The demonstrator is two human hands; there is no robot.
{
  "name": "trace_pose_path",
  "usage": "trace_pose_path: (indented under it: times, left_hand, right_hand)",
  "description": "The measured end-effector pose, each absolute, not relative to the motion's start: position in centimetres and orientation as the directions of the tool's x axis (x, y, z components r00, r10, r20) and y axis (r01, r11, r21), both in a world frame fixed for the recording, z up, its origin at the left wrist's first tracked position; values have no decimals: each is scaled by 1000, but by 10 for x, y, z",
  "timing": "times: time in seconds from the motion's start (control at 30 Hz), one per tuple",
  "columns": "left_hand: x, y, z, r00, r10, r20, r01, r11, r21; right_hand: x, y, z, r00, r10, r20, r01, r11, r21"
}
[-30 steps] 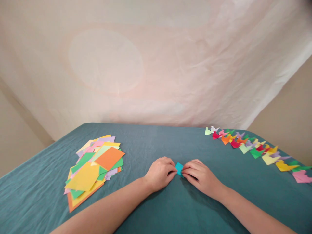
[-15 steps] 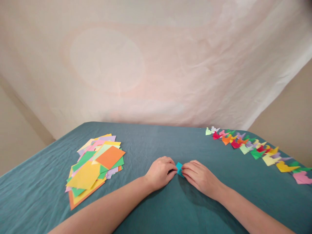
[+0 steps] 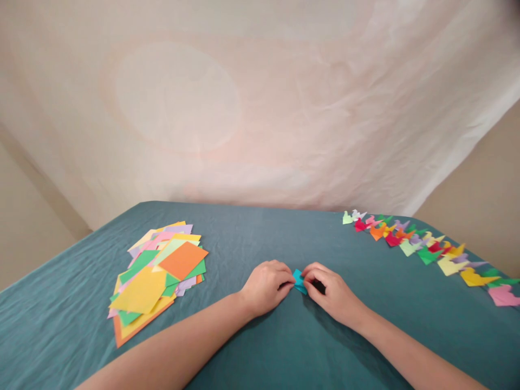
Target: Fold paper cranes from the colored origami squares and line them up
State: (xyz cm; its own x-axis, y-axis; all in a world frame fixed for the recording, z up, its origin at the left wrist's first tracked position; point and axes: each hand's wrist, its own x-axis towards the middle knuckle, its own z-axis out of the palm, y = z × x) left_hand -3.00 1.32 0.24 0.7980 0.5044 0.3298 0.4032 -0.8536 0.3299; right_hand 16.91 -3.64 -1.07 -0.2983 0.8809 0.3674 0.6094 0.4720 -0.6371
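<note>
A small folded piece of blue paper (image 3: 299, 281) lies between my hands, low over the cloth in the middle of the view. My left hand (image 3: 268, 287) pinches its left edge between thumb and fingertips. From the other side, my right hand (image 3: 330, 291) has thumb and forefinger closed on the right part of the paper, with a gap showing inside the curl of the fingers. The fingertips hide parts of the paper's edges, so its exact folds cannot be made out.
Left of my hands lies a loose pile of coloured paper sheets (image 3: 142, 291), with an orange one (image 3: 184, 260) near its right side. Several folded paper birds (image 3: 409, 247) stand in rows along the right. A teal cloth (image 3: 252, 227) covers the table; a pale sheet (image 3: 260, 108) hangs behind.
The fingers of my right hand have shifted from lying flat along the paper to a curled pinch, opening a gap under them. My left hand stays almost where it was.
</note>
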Motion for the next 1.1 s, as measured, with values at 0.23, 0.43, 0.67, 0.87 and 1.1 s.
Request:
trace_pose_path:
  times: [0.23, 0.43, 0.67, 0.87, 1.1]
  left_hand:
    - [-33, 8, 11, 839, 474, 268, 423, -877, 226]
    - [-34, 5, 15, 880, 421, 218, 402, -907, 130]
    - [-32, 0, 16, 914, 359, 187, 372, -927, -39]
    - [-30, -7, 17, 917, 359, 172, 382, -916, -123]
    - [-28, -13, 15, 906, 391, 160, 415, -896, -157]
  right_hand:
    - [168, -36, -8, -279, 894, 351, 612, 447, -652]
    - [167, -36, -8, -261, 900, 350, 635, 433, -640]
    - [169, -34, -11, -259, 889, 377, 669, 447, -594]
    - [170, -31, -16, -260, 886, 384, 692, 448, -566]
    - [171, -27, -19, -259, 886, 383, 718, 443, -538]
